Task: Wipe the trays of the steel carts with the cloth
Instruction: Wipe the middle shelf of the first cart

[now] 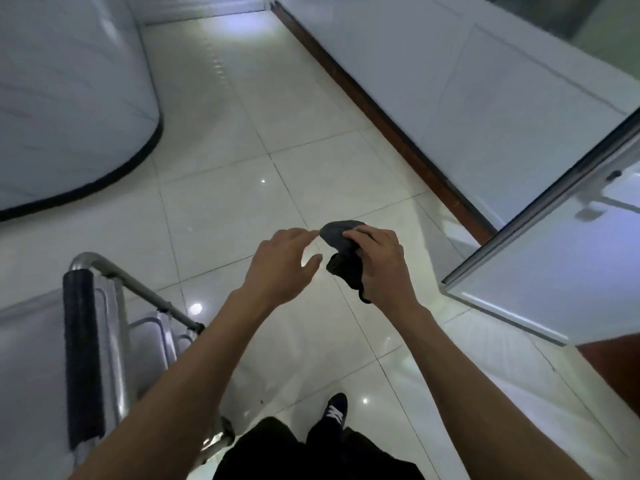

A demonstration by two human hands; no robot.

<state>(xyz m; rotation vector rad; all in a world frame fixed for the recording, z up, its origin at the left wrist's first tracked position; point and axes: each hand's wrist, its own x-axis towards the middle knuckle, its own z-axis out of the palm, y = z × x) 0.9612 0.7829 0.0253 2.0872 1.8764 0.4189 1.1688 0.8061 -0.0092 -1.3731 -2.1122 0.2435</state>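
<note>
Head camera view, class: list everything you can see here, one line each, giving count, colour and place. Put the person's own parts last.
Cloth: one, dark grey, bunched in the right hand, above the floor.
Steel cart: one, silver, lower left; trays partly visible.
Cart handle: one, black grip, on the cart's near end.
Floor: pale glossy tiles, throughout.
Glass door: one, metal-framed, right.
Skirting: reddish brown, along the right wall.
Shoe: one, dark with white laces, bottom centre.
Left hand: open, fingers near the cloth's edge.
Right hand: closed on the cloth.
</note>
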